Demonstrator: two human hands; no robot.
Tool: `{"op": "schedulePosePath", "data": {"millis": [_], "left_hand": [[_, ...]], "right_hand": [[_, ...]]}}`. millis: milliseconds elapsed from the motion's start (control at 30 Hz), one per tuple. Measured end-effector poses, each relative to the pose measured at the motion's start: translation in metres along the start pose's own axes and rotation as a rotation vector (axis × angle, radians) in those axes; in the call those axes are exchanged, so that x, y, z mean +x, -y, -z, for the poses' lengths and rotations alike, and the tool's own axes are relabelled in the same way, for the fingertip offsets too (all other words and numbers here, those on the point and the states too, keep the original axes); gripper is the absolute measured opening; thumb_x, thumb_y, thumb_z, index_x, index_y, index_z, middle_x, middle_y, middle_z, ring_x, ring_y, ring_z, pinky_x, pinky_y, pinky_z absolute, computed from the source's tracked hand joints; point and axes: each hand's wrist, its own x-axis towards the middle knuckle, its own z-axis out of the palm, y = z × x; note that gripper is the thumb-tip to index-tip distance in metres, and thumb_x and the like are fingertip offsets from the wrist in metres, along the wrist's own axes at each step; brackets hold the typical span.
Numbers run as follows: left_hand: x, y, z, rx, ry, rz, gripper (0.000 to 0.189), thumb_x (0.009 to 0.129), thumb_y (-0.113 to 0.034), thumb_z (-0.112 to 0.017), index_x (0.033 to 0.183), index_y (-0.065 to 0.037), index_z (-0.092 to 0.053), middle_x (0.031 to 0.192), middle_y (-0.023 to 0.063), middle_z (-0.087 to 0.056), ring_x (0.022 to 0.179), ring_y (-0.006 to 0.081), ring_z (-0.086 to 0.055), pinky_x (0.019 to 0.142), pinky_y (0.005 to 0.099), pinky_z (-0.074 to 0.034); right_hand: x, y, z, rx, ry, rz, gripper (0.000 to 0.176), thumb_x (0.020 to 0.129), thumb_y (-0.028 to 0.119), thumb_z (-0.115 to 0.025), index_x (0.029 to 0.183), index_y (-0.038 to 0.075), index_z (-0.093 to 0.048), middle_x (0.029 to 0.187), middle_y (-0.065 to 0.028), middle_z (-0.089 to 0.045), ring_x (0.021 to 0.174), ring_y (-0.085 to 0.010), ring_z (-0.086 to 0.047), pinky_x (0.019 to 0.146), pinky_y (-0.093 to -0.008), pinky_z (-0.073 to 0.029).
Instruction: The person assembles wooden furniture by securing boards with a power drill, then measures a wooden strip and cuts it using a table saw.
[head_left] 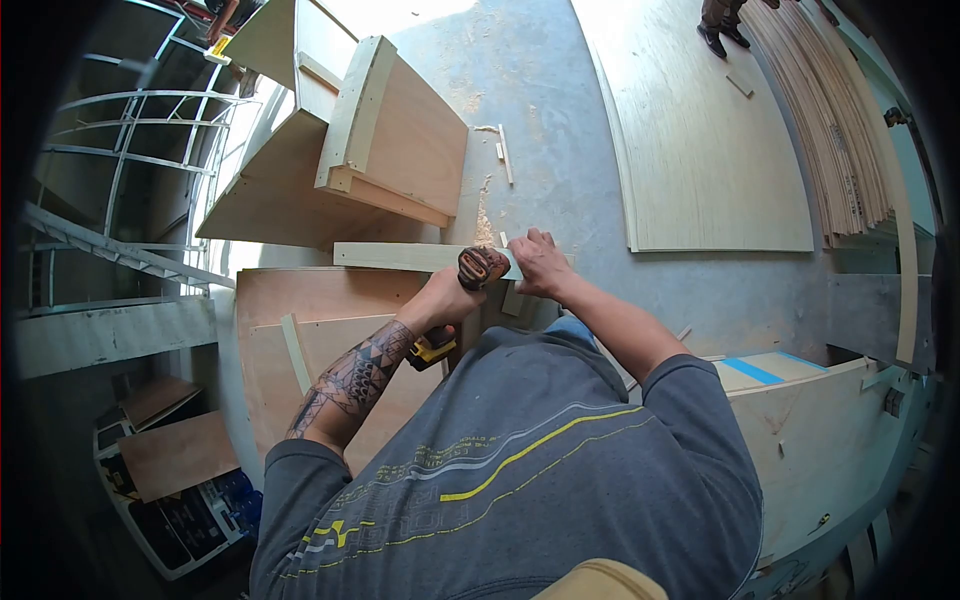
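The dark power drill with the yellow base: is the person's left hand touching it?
Touching. The head view shows the left hand gripping the drill without a gap, and the yellow base showing below the wrist.

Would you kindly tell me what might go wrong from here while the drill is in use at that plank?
The right hand sits very close to the drill in the left hand, so a slip could injure it. 
The plank might shift or twist under the drill, as no clamp is visible on it. 
Wood shavings and a thin stick lie on the floor beyond the plank and could make someone slip.
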Motion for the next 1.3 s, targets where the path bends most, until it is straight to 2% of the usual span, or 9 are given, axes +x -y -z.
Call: {"op": "schedulePosePath", "data": {"millis": [467,667,733,767,833,867,933,1167,1300], "left_hand": [[0.004,0.008,-0.017,-0.12,0.002,0.091,0.041,0.089,-0.029,-0.068,0.116,0.001,-0.069,0.094,0.0224,-0.076,0.086,0.0339,-0.077,0.079,0.0419,-0.061],[-0.04,0.033,-0.003,-0.601,-0.201,0.103,0.022,0.09,-0.02,-0.078,0.1,-0.001,-0.071,0.069,0.002,-0.066,0.057,0.0106,-0.065,0.053,0.029,-0.053],[-0.061,0.051,0.003,-0.711,-0.272,0.105,0.021,0.09,-0.018,-0.078,0.102,-0.001,-0.071,0.068,0.0015,-0.065,0.057,0.0101,-0.064,0.053,0.0283,-0.052],[-0.07,0.059,0.006,-0.803,-0.328,0.097,0.02,0.091,-0.016,-0.077,0.104,-0.001,-0.07,0.068,0.0009,-0.065,0.057,0.0095,-0.063,0.052,0.0276,-0.052],[-0.089,0.076,0.008,-0.87,-0.388,0.106,0.021,0.091,-0.016,-0.077,0.106,-0.002,-0.07,0.068,-0.0001,-0.064,0.057,0.0085,-0.063,0.053,0.0259,-0.051],[-0.097,0.083,0.004,-0.864,-0.443,0.087,0.022,0.092,-0.015,-0.076,0.109,-0.001,-0.07,0.068,-0.0012,-0.063,0.056,0.007,-0.061,0.051,0.0247,-0.049],[-0.109,0.108,-0.006,-0.862,-0.52,0.063,0.025,0.093,-0.015,-0.076,0.113,-0.002,-0.07,0.071,-0.0028,-0.063,0.056,0.0051,-0.06,0.051,0.0234,-0.049],[-0.143,0.149,-0.029,-1.056,-0.503,0.058,0.028,0.091,-0.012,-0.076,0.116,0.0,-0.07,0.078,-0.002,-0.065,0.057,0.0056,-0.059,0.053,0.0234,-0.05],[-0.14,0.151,-0.029,-1.127,-0.532,0.048,0.029,0.09,-0.011,-0.076,0.116,0.001,-0.07,0.08,-0.0016,-0.066,0.06,0.0054,-0.06,0.054,0.0239,-0.051]], "right_hand": [[-0.001,-0.002,0.001,0.046,0.011,-0.013,0.06,0.061,0.021,-0.089,0.111,0.003,-0.062,0.111,-0.0153,-0.069,0.117,-0.0343,-0.059,0.103,-0.0451,-0.046],[-0.002,0.012,0.021,0.058,-0.043,-0.071,0.065,0.065,0.019,-0.086,0.122,0.003,-0.059,0.11,-0.0153,-0.066,0.118,-0.0364,-0.057,0.106,-0.0464,-0.044],[0.002,0.006,0.022,0.261,-0.419,-0.029,0.057,0.076,0.01,-0.076,0.129,0.002,-0.056,0.109,-0.0147,-0.066,0.107,-0.0345,-0.062,0.097,-0.0449,-0.05],[0.005,0.002,0.024,0.256,-0.407,0.004,0.057,0.076,0.01,-0.076,0.129,0.002,-0.056,0.109,-0.0147,-0.066,0.107,-0.0345,-0.062,0.097,-0.0449,-0.05],[0.016,0.003,0.024,1.137,-0.149,-0.456,0.045,0.087,-0.004,-0.06,0.131,0.0,-0.053,0.108,-0.0139,-0.066,0.093,-0.0294,-0.067,0.086,-0.041,-0.058],[0.024,0.015,0.018,1.124,-0.118,-0.422,0.045,0.087,-0.004,-0.06,0.131,0.0,-0.053,0.108,-0.0139,-0.066,0.093,-0.0294,-0.067,0.086,-0.041,-0.058],[0.032,0.044,0.01,1.837,-0.101,-0.638,0.033,0.095,-0.011,-0.054,0.127,-0.001,-0.056,0.111,-0.0146,-0.067,0.091,-0.0264,-0.072,0.083,-0.0368,-0.064],[0.079,0.138,-0.033,2.142,0.102,-0.646,0.025,0.103,0.001,-0.063,0.127,-0.001,-0.057,0.112,-0.0187,-0.072,0.102,-0.0308,-0.075,0.092,-0.0405,-0.067],[0.096,0.159,-0.038,1.735,0.155,-0.741,0.024,0.102,0.006,-0.067,0.124,0.0,-0.058,0.106,-0.0178,-0.074,0.097,-0.0284,-0.077,0.085,-0.0387,-0.067]]}}
